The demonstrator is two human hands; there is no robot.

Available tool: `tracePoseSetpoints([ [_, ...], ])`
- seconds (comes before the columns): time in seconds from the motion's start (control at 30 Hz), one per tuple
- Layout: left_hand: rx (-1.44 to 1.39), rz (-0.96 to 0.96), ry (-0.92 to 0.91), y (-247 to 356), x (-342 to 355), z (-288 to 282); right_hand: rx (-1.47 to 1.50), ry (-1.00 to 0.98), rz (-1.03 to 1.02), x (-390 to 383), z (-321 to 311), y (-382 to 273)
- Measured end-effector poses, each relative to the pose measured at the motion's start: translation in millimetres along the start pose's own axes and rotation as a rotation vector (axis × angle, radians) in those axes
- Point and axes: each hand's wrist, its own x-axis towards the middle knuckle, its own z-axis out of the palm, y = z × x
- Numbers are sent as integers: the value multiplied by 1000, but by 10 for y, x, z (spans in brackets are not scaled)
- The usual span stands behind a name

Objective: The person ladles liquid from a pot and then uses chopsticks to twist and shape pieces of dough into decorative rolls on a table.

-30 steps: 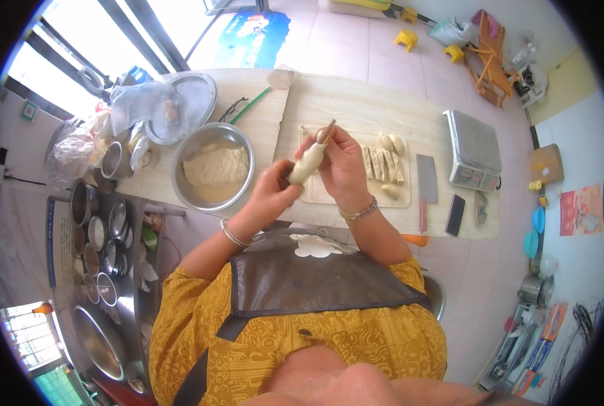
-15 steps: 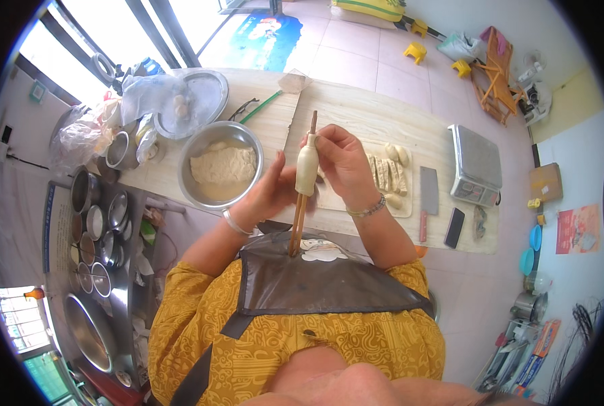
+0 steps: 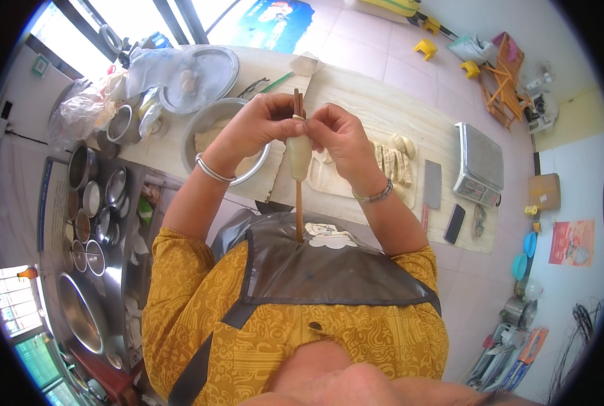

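Note:
A pale, smooth piece of dough (image 3: 300, 160) is wrapped round a pair of wooden chopsticks (image 3: 300, 206), held upright before my chest. Their lower ends reach my dark apron (image 3: 336, 271); the upper tips stick out above the dough. My left hand (image 3: 264, 125) is closed round the dough's narrow upper end, thumb across it. From the other side, my right hand (image 3: 339, 139) pinches the same upper end with thumb and fingertips. Behind my left forearm stands a metal bowl (image 3: 192, 145) with a dough mass, partly hidden. Cut dough strips (image 3: 396, 166) lie on a board beyond my right hand.
A cleaver (image 3: 433, 186), a black phone (image 3: 455, 224) and a scale (image 3: 479, 162) are on the table's right. A round metal lid (image 3: 224, 68) with a plastic bag lies at the far left. Metal bowls (image 3: 85, 203) crowd a shelf to my left.
My left hand has risen from beside the dough and now grips its upper end. My right hand still pinches there, a little further right. The view has shifted slightly.

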Motion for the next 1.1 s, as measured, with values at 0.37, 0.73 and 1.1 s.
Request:
tracePoseSetpoints([
  [0.37, -497, -26, 128, -506, -65, -165, -184, -432, 451, -470, 185, 581],
  [0.73, 211, -18, 412, -580, 29, -134, -1032, -78, -211, -258, 237, 248],
  [1.1, 313, -68, 448, -534, 101, -116, -838, -20, -175, -372, 172, 241],
])
